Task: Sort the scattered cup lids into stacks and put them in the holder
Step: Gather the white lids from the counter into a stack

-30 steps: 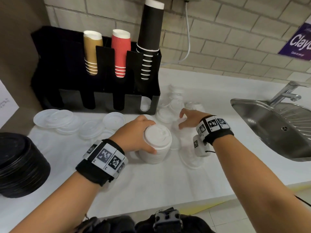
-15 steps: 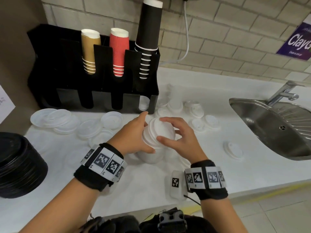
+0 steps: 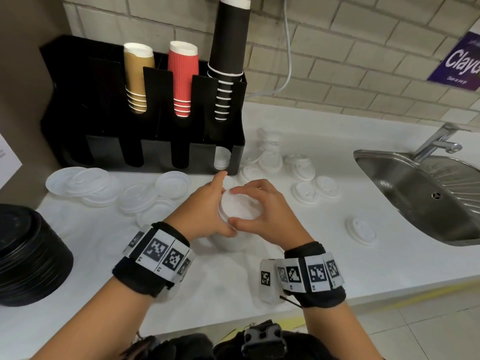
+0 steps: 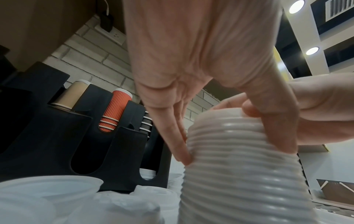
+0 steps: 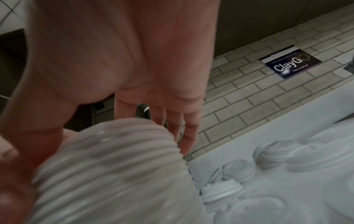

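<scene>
White lid stack [image 3: 235, 216] on desk [image 3: 220, 287]: right hand [image 3: 262, 211] now clamps top like left hand [image 3: 207, 206]. Left wrist view shows ribbed rims; head view doesn't.

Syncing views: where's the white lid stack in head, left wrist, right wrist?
Head: white lid stack at centre, between left hand and right hand.
Left wrist: lower right, under the fingers.
Right wrist: lower left, blurred.
Shared landmark: black cup holder, in head and left wrist only.
</scene>
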Demonstrator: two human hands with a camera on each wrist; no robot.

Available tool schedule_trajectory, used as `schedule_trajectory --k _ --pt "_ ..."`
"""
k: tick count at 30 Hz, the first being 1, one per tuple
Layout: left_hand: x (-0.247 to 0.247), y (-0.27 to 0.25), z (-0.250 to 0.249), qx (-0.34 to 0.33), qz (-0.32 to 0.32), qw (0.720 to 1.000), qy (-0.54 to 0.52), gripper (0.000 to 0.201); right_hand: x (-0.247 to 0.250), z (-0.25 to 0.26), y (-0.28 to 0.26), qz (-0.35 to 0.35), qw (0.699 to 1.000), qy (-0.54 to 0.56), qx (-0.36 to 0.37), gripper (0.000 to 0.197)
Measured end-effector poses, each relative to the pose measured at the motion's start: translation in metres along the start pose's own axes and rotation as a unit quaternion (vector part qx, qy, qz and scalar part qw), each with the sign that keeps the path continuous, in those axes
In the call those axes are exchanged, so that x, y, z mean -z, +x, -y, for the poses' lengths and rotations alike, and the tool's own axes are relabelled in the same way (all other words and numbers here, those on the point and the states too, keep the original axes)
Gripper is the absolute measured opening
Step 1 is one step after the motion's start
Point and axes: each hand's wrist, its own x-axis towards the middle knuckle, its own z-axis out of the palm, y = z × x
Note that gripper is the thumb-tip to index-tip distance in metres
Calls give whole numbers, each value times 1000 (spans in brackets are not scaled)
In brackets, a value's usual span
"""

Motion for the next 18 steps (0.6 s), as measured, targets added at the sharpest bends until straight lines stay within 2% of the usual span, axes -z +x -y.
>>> schedule_trajectory --k 5,10,12,14,16,18 --pt "3 -2 -5 -17 -2 1000 12 71 2 0 2 20 1000 -1 -12 55" --pt "3 -1 -7 -43 -2 999 -9 49 6 -3 -2 38 999 17 -17 57" --pt "4 1 -9 -38 1 999 -4 47 12 -7 -1 88 996 27 -19 56" --pt "7 5 -10 -28 3 999 19 55 27 -14 6 142 985 86 -48 51" --pt "9 7 -9 -14 9 999 39 63 46 -29 21 119 980 122 -102 41" --pt "10 9 -9 -7 17 999 49 68 67 -52 42 55 980 62 -178 37"
